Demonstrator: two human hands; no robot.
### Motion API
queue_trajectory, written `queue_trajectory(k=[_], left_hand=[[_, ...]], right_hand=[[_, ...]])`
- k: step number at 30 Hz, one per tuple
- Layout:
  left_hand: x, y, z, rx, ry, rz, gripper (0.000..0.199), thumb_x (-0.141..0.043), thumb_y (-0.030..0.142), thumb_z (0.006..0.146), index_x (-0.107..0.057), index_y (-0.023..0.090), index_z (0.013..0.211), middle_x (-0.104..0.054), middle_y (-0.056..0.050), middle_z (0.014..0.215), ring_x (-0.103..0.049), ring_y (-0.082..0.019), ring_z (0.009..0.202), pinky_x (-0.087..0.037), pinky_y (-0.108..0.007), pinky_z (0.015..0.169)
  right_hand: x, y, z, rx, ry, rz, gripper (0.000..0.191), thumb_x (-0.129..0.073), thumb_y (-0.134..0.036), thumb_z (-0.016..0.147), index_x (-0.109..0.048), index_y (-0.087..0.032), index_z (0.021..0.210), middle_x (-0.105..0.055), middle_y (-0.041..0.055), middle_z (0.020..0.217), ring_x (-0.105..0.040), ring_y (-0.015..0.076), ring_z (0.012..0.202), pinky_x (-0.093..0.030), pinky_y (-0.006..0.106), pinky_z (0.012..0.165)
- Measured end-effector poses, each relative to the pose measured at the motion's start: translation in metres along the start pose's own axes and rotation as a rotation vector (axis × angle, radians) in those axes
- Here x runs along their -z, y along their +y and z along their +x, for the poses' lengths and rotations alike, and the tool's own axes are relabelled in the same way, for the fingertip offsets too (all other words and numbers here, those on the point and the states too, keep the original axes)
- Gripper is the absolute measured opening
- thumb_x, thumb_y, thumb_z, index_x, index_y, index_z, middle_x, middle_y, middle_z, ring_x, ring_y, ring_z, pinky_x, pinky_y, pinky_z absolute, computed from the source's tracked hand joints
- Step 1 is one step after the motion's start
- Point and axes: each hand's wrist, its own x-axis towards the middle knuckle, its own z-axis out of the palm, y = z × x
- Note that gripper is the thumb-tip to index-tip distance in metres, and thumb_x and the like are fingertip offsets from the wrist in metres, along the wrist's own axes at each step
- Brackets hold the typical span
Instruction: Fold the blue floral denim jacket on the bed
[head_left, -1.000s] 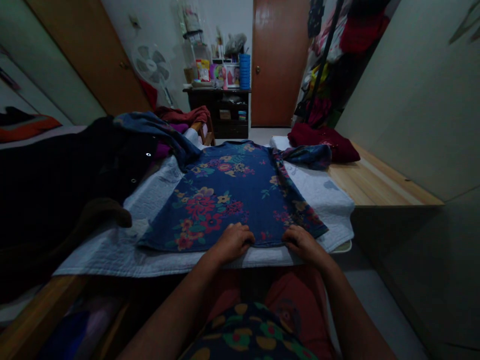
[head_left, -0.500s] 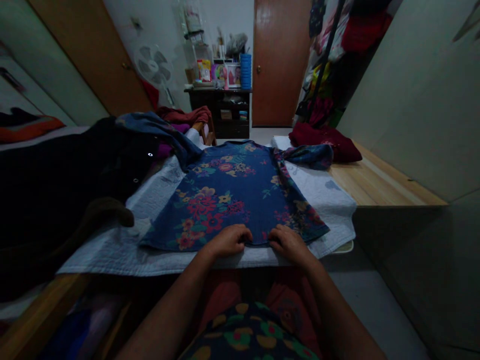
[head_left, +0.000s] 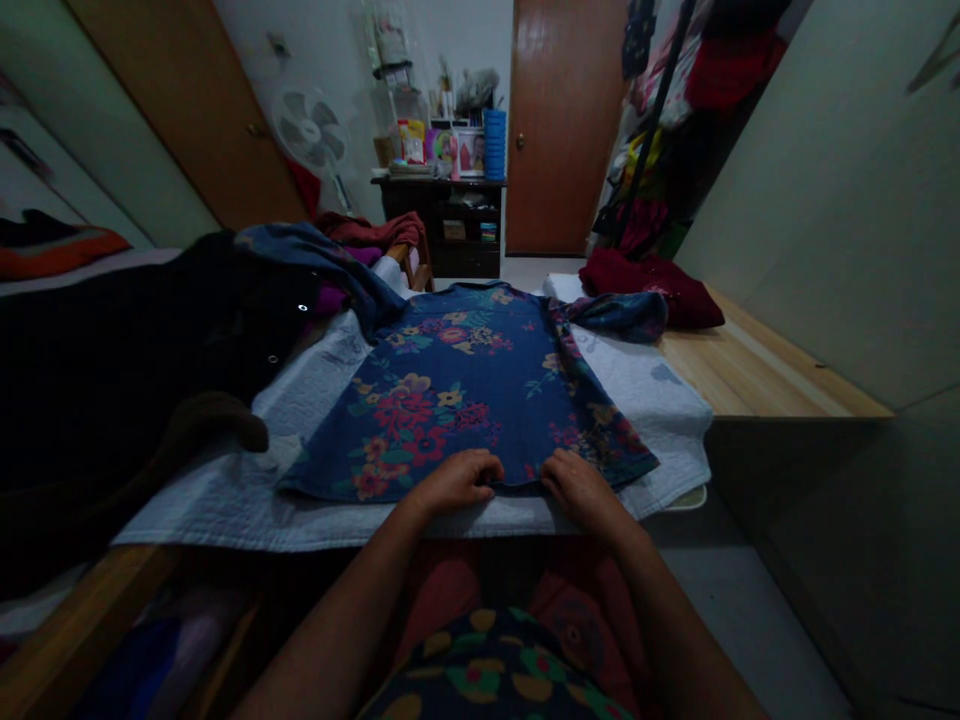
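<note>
A blue floral shirt [head_left: 465, 390] lies spread out on a pale quilted cover [head_left: 330, 525], its hem towards me and its collar at the far end. One sleeve reaches left over dark clothing; the other lies bunched to the right. My left hand [head_left: 461, 480] is closed on the hem near its middle, fingers curled over the cloth. A short way to the right, my right hand [head_left: 574, 480] pinches the same hem. Between the two hands a short stretch of hem shows. My fingertips are partly hidden under the curled fingers.
Dark clothing [head_left: 150, 370] is heaped on the left. A folded dark red garment [head_left: 652, 285] rests on a wooden board [head_left: 772, 370] at right. Farther back stand a white fan [head_left: 311, 130], a dark cabinet [head_left: 442, 225] and a brown door [head_left: 559, 130].
Both hands keep their hold on the hem with almost no movement. My right hand has shifted very slightly. The view has moved a little.
</note>
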Motion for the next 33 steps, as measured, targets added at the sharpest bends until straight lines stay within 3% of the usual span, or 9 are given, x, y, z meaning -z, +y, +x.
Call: queue_trajectory(k=[7,14,18,22,33], left_hand=[[-0.001,0.002,0.001,-0.026,0.005,0.055,0.021,-0.057,0.013,0.071,-0.066,0.02,0.088,-0.062,0.0,0.086,-0.057,-0.014,0.081,-0.041,-0.022,0.07],[-0.008,0.021,0.011,-0.013,0.035,0.274,0.011,-0.063,0.023,0.077,-0.066,0.022,0.088,-0.065,-0.002,0.088,-0.059,-0.018,0.085,-0.042,-0.027,0.076],[-0.018,0.032,0.025,-0.084,0.041,0.233,0.019,-0.061,0.021,0.079,-0.067,0.023,0.097,-0.066,-0.002,0.094,-0.06,-0.018,0.088,-0.042,-0.026,0.076],[-0.029,0.038,0.035,-0.086,0.061,0.195,0.018,-0.061,0.023,0.081,-0.068,0.023,0.097,-0.066,-0.001,0.09,-0.06,-0.017,0.084,-0.042,-0.025,0.074],[-0.038,0.026,0.031,-0.145,0.145,0.027,0.015,-0.059,0.018,0.081,-0.068,0.021,0.093,-0.066,-0.001,0.087,-0.06,-0.014,0.083,-0.042,-0.024,0.074]], right_hand=[[-0.003,-0.004,0.0,-0.015,-0.059,-0.054,0.016,-0.051,-0.015,0.092,-0.065,-0.019,0.085,-0.061,0.0049,0.088,-0.055,0.0169,0.084,-0.039,0.028,0.077],[-0.004,0.006,-0.007,-0.036,-0.003,0.138,0.018,-0.054,-0.006,0.082,-0.064,-0.017,0.091,-0.057,0.0054,0.094,-0.054,0.0173,0.091,-0.041,0.027,0.083],[-0.006,0.016,-0.009,-0.051,0.024,0.157,0.011,-0.056,-0.011,0.083,-0.064,-0.017,0.089,-0.056,0.0052,0.093,-0.054,0.0181,0.092,-0.041,0.029,0.084],[-0.006,0.02,-0.009,-0.053,0.037,0.115,0.017,-0.051,-0.007,0.083,-0.064,-0.018,0.087,-0.057,0.0046,0.091,-0.053,0.0177,0.091,-0.04,0.029,0.084],[0.003,0.013,-0.014,0.039,0.097,0.081,0.015,-0.052,-0.009,0.083,-0.062,-0.019,0.083,-0.058,0.0044,0.088,-0.051,0.0193,0.088,-0.039,0.031,0.081]])
